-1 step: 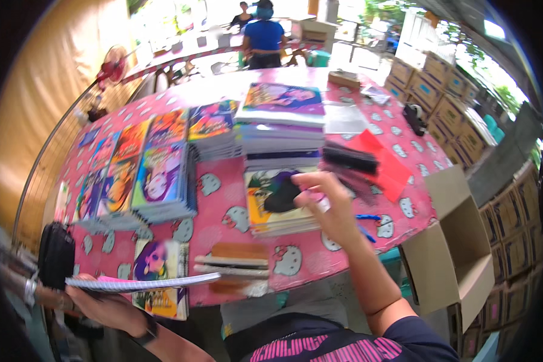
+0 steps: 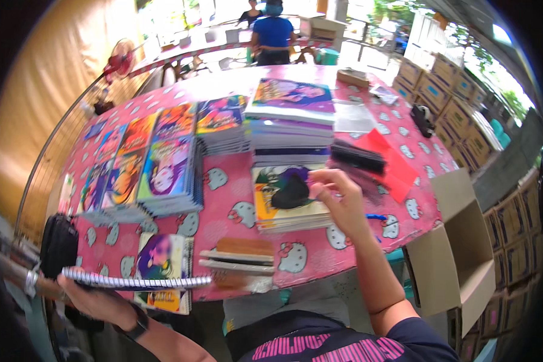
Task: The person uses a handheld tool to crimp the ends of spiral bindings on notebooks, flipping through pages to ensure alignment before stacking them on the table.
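Note:
My left hand (image 2: 96,301) grips a spiral notebook (image 2: 163,282) at its left end; the notebook is nearly edge-on, with its white coil facing me. Beneath it on the table lies another spiral notebook (image 2: 163,259) with a purple-haired figure on its cover. My right hand (image 2: 341,196), fingers bent in a pinch, is over a low stack of yellow-covered notebooks (image 2: 271,218). At the fingertips is a soft-looking black piece (image 2: 291,193); whether they grip it is unclear. Behind it stands a taller notebook stack (image 2: 289,130).
Several notebook stacks (image 2: 163,175) fill the table's left. Brown and dark strips (image 2: 238,259) lie near the front edge. A black brush-like object (image 2: 359,157) and red sheets (image 2: 395,175) are at right, near an open carton (image 2: 458,253). A person (image 2: 273,36) stands beyond.
The notebook in my left hand has tilted, so its coil now shows more plainly. My right hand has shifted slightly right relative to the black piece. The whole view has moved a little.

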Motion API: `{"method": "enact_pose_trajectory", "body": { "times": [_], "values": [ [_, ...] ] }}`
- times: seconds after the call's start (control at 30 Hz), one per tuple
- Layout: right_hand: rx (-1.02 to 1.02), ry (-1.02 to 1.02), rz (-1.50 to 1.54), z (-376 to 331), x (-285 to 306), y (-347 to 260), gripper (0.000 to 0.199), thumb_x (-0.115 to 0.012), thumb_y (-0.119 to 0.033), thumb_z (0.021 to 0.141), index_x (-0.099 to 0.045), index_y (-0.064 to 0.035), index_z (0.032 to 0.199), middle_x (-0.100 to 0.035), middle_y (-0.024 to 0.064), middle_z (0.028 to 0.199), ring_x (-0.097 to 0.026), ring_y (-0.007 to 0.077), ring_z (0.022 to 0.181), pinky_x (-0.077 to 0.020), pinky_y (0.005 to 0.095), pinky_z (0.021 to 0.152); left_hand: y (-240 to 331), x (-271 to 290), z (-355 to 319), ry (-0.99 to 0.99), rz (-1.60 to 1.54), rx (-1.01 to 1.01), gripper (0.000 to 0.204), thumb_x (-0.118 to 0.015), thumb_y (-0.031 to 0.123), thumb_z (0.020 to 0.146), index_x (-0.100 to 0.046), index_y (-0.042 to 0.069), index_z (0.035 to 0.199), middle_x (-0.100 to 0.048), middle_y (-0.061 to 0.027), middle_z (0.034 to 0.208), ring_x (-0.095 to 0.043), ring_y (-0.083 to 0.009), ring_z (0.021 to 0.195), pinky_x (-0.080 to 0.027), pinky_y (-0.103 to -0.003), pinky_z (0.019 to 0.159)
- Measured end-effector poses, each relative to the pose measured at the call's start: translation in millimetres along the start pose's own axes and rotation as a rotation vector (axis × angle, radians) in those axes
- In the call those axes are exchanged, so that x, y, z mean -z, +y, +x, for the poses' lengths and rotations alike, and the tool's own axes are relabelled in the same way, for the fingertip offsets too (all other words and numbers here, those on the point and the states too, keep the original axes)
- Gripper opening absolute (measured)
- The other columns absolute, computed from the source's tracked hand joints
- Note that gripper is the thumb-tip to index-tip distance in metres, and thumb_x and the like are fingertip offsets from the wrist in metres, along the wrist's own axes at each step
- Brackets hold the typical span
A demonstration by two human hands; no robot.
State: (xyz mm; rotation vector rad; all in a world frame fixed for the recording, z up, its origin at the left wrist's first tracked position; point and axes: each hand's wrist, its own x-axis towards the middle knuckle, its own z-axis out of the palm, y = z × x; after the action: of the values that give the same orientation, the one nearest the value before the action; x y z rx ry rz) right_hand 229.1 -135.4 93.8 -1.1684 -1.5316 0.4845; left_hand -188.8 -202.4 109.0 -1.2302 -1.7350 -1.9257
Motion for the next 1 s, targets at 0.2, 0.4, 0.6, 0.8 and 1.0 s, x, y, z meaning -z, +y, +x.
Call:
{"method": "enact_pose_trajectory", "body": {
  "times": [0.2,0.4,0.6,0.8,1.0],
  "values": [
    [-0.017,-0.062,-0.527,-3,-21,81,0.052,-0.075,-0.036,0.072,-0.062,-0.0056,0.113,-0.057,0.0169,0.118,-0.048,0.0338,0.115,-0.0416,0.0452,0.090,-45,-60,11,-1.011,0.629,-0.254,0.035,-0.047,0.036,0.094,-0.062,0.005,0.104,-0.062,-0.0145,0.099,-0.058,-0.0288,0.097,-0.039,-0.047,0.091],
    [-0.006,-0.235,-0.694,-2,-57,86,0.072,-0.079,-0.043,0.059,-0.059,-0.0097,0.119,-0.047,0.0196,0.130,-0.044,0.0372,0.117,-0.0313,0.0514,0.098,-123,-81,-83,-1.066,0.628,-0.222,0.058,-0.055,0.053,0.084,-0.051,0.014,0.127,-0.048,-0.0086,0.133,-0.035,-0.0305,0.131,-0.019,-0.068,0.102],
    [0.065,-0.591,-0.280,-54,-10,31,0.069,-0.084,-0.030,0.053,-0.059,-0.0068,0.113,-0.046,0.0201,0.128,-0.044,0.0384,0.116,-0.0385,0.0455,0.098,-106,-76,-79,-1.157,0.587,-0.212,0.075,-0.070,0.054,0.068,-0.049,0.015,0.128,-0.045,-0.0071,0.136,-0.029,-0.0297,0.136,-0.014,-0.066,0.107],
    [-0.052,-0.568,-0.620,-117,10,83,0.070,-0.085,-0.033,0.054,-0.058,-0.0068,0.113,-0.042,0.0169,0.134,-0.039,0.0390,0.122,-0.0365,0.0445,0.101,-100,-80,-78,-1.267,0.553,-0.194,0.074,-0.076,0.038,0.064,-0.048,0.015,0.128,-0.046,-0.0067,0.135,-0.030,-0.0291,0.136,-0.014,-0.066,0.107],
    [-0.043,-0.044,-0.357,-73,26,125,0.053,-0.082,-0.029,0.066,-0.061,-0.0048,0.108,-0.062,0.0113,0.099,-0.058,0.0241,0.091,-0.0482,0.0351,0.075,-83,-77,-70,-1.124,0.329,-0.239,0.078,-0.074,0.033,0.069,-0.042,0.013,0.137,-0.043,-0.0092,0.140,-0.030,-0.0315,0.136,-0.018,-0.059,0.109]
  ]
}}
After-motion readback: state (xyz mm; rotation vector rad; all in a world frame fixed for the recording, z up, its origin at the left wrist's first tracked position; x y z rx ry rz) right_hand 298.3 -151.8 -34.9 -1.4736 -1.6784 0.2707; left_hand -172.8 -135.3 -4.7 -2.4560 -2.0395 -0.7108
